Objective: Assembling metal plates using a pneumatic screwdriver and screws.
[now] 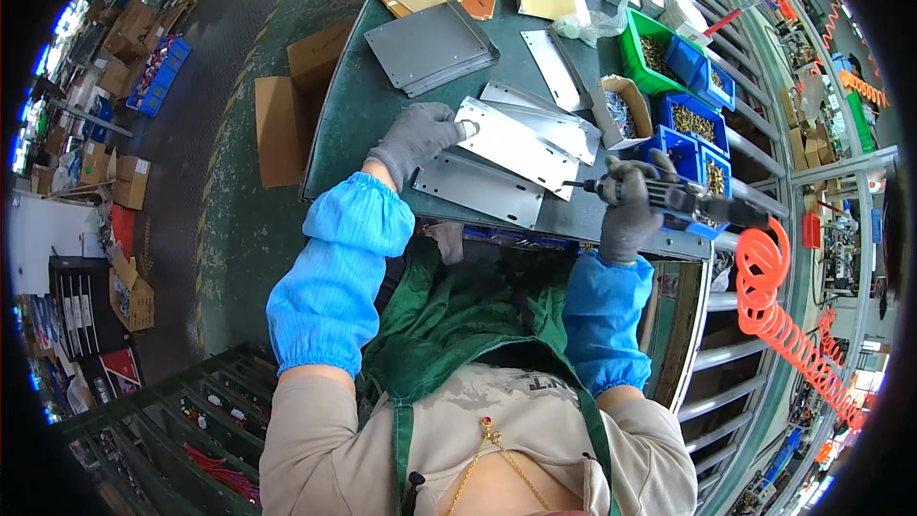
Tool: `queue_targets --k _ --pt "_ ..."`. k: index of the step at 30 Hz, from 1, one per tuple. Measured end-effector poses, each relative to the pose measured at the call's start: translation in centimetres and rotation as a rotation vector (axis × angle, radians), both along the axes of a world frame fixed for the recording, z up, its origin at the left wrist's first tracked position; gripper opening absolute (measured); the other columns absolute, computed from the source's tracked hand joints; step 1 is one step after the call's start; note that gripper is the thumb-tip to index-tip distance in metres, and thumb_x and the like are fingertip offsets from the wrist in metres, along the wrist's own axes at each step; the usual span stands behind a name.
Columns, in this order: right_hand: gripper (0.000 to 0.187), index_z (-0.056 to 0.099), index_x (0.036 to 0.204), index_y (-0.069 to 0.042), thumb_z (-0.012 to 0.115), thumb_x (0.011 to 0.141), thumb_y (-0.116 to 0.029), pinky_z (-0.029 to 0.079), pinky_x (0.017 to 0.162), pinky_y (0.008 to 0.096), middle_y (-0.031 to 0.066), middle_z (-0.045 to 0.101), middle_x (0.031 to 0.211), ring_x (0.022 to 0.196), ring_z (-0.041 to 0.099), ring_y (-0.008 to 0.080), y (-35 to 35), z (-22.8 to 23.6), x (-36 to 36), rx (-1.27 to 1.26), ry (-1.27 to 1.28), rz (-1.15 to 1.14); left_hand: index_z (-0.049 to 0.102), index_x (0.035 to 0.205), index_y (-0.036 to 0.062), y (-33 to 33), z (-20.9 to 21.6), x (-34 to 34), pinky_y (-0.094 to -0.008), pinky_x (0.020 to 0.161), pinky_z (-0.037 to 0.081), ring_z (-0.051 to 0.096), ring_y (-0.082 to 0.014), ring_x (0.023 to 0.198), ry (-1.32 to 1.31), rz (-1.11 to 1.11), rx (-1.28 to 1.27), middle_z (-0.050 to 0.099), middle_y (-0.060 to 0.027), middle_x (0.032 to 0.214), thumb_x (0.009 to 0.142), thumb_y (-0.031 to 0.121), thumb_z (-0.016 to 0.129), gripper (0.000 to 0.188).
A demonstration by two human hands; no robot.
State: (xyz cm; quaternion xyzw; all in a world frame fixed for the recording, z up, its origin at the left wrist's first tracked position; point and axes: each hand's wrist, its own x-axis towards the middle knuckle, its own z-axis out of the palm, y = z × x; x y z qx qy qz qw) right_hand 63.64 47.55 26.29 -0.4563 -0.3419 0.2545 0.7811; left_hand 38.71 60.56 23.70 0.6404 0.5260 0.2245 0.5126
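My left hand (416, 141), in a grey glove, pinches the left end of a flat silver metal plate (517, 149). That plate lies slanted, partly over another drilled metal plate (478, 189) nearest the table's front edge. My right hand (628, 212), also gloved, is wrapped round a dark air screwdriver (680, 198) lying nearly level. Its tip points left, close to the held plate's right end; whether they touch I cannot tell. From the tool's back end runs an orange coiled air hose (764, 277). Beyond the held plate, more metal plates (564, 134) overlap.
Grey bent sheet-metal panels (430, 46) are stacked at the back left of the green table (358, 119). Right of the plates stand a carton of small parts (621, 113), a green bin (630, 53) and several blue bins (694, 119) of screws. A roller conveyor (731, 354) runs along the right.
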Motion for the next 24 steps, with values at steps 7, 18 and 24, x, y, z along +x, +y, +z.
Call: queue_targets --k 7,18,24 --pt "0.05 0.04 0.123 0.002 0.061 0.077 0.001 0.051 0.065 0.0264 0.0098 0.062 0.081 0.071 0.061 0.0162 1.3 -1.1 1.4 -0.05 -0.098 0.112 0.063 0.089 0.0001 -1.4 0.7 0.9 -0.0325 0.065 0.046 0.056 -0.0173 0.071 -0.013 0.021 0.242 0.062 -0.0103 0.078 0.076 0.029 0.071 0.033" --pt "0.046 0.046 0.118 0.002 0.064 0.075 0.002 0.051 0.068 0.0284 0.007 0.061 0.082 0.067 0.059 0.0146 1.1 -0.6 2.2 -0.114 -0.065 0.129 0.063 0.088 -0.0011 -1.0 -2.9 0.8 -0.0335 0.062 0.045 0.054 -0.0178 0.065 -0.066 0.104 0.287 0.061 -0.0141 0.072 0.083 0.025 0.064 0.026" --pt "0.047 0.04 0.12 0.001 0.056 0.076 0.005 0.052 0.073 0.032 0.0124 0.06 0.082 0.07 0.059 0.017 1.5 0.8 2.6 0.057 0.134 0.185 0.067 0.09 0.0 -0.7 -0.8 1.3 -0.031 0.068 0.045 0.055 -0.0139 0.069 -0.041 0.075 0.015 0.065 -0.0075 0.074 0.084 0.027 0.065 0.028"
